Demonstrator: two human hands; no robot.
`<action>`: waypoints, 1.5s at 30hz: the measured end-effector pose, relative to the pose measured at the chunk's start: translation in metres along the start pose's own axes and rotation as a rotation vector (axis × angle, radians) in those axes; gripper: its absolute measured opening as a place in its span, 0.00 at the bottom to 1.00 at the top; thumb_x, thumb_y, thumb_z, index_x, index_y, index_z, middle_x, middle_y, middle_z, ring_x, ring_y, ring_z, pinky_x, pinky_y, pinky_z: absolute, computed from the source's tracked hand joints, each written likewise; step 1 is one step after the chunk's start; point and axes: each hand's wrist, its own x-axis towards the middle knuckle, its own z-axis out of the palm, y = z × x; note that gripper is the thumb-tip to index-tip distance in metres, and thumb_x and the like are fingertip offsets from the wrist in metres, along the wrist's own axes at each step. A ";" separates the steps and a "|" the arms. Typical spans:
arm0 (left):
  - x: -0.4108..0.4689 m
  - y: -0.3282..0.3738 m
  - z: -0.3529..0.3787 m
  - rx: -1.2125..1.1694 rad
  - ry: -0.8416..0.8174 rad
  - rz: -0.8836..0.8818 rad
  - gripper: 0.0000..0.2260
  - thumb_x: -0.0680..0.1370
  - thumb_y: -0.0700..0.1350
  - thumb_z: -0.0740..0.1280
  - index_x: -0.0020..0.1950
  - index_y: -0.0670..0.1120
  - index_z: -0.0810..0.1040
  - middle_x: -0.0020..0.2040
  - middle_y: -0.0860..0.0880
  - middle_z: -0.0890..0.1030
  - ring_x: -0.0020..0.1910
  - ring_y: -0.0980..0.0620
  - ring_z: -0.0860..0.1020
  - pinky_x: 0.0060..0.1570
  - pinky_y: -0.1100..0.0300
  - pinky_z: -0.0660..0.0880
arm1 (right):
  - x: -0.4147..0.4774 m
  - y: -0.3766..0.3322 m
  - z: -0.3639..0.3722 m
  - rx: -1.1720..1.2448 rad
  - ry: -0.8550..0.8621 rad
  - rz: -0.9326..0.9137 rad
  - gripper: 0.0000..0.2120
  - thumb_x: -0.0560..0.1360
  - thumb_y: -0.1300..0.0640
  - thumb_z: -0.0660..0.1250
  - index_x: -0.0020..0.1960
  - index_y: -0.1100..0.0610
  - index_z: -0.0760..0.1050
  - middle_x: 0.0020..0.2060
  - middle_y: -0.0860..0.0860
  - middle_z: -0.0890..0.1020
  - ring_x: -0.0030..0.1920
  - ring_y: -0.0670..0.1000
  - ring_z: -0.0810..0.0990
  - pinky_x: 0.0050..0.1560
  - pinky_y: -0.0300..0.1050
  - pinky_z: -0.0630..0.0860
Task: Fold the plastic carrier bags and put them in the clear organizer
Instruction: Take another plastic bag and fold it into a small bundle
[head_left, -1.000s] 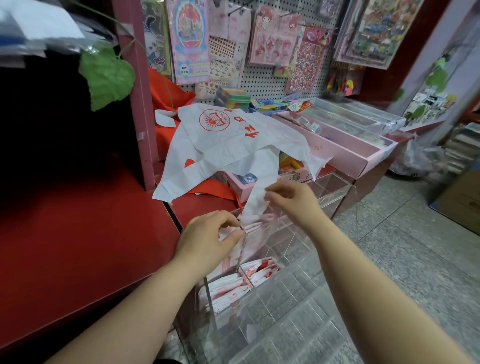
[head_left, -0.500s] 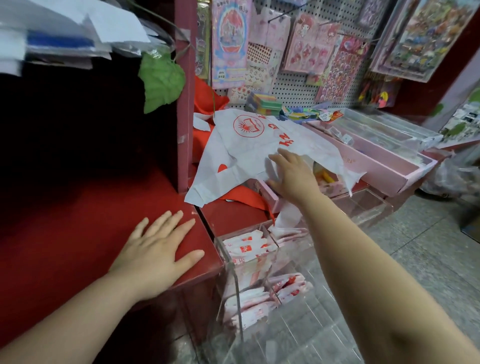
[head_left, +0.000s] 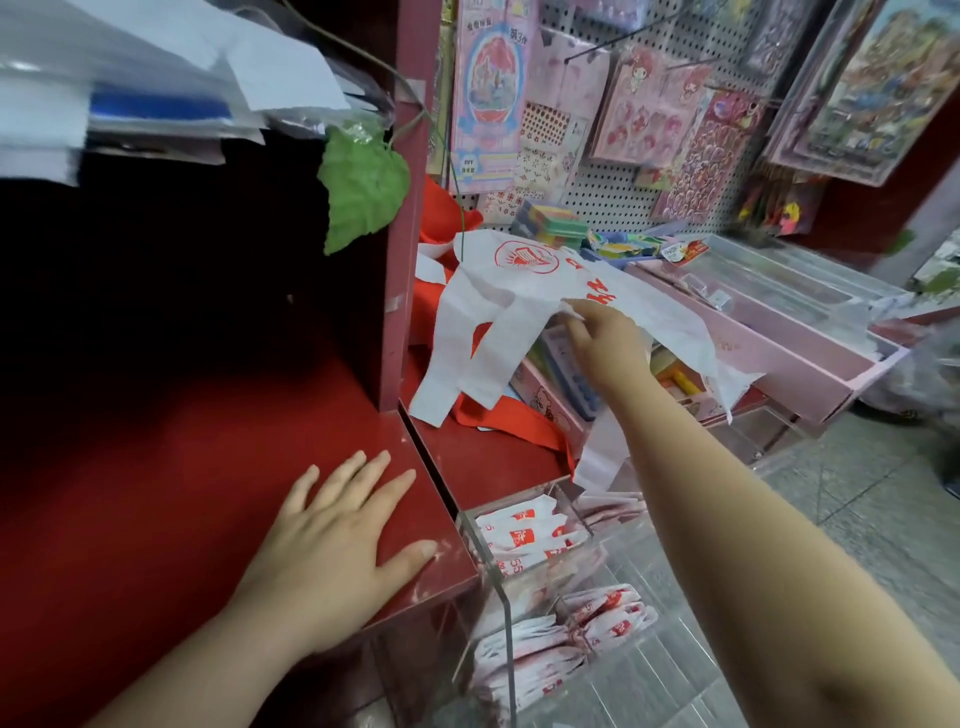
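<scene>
A white plastic carrier bag (head_left: 524, 283) with red print lies spread over pink boxes at the centre, its handles hanging down to the left. My right hand (head_left: 605, 345) pinches the bag's lower edge between thumb and fingers. My left hand (head_left: 337, 545) lies flat, fingers spread, on the red counter (head_left: 182, 467). The clear organizer (head_left: 506, 623) stands at the counter's right edge. Folded white-and-red bags (head_left: 524, 532) fill its near compartments, with more folded bags (head_left: 608, 618) lower down.
Pink display trays (head_left: 810, 374) hold stationery to the right. A pegboard (head_left: 613, 192) with sticker sheets rises behind. A red post (head_left: 405, 234) with a green leaf (head_left: 361, 187) divides the counter. Red bags (head_left: 509, 421) lie under the white one. Tiled floor (head_left: 857, 493) is on the right.
My left hand left the organizer and came to rest flat on the red counter. My right hand reached up from the organizer to the spread bag and took its edge, lifting it.
</scene>
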 end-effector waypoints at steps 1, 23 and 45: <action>-0.001 0.000 0.000 -0.001 0.006 0.002 0.62 0.41 0.70 0.13 0.75 0.59 0.41 0.75 0.58 0.38 0.63 0.65 0.32 0.69 0.57 0.34 | -0.002 -0.002 0.000 0.082 0.008 0.005 0.13 0.79 0.63 0.56 0.57 0.61 0.77 0.56 0.58 0.79 0.58 0.58 0.74 0.44 0.38 0.63; -0.088 -0.040 0.002 -0.606 0.724 -0.021 0.28 0.70 0.63 0.50 0.67 0.53 0.61 0.64 0.59 0.62 0.64 0.60 0.61 0.64 0.57 0.56 | -0.144 -0.093 0.044 0.342 0.230 -0.522 0.15 0.66 0.64 0.56 0.48 0.57 0.76 0.42 0.58 0.82 0.45 0.51 0.72 0.49 0.37 0.67; -0.179 -0.159 -0.003 -0.153 0.323 -0.282 0.46 0.58 0.68 0.32 0.73 0.57 0.59 0.75 0.58 0.56 0.74 0.59 0.49 0.70 0.61 0.42 | -0.198 -0.231 0.088 0.352 -0.515 -0.485 0.33 0.64 0.37 0.57 0.61 0.56 0.74 0.58 0.48 0.78 0.57 0.44 0.72 0.58 0.33 0.62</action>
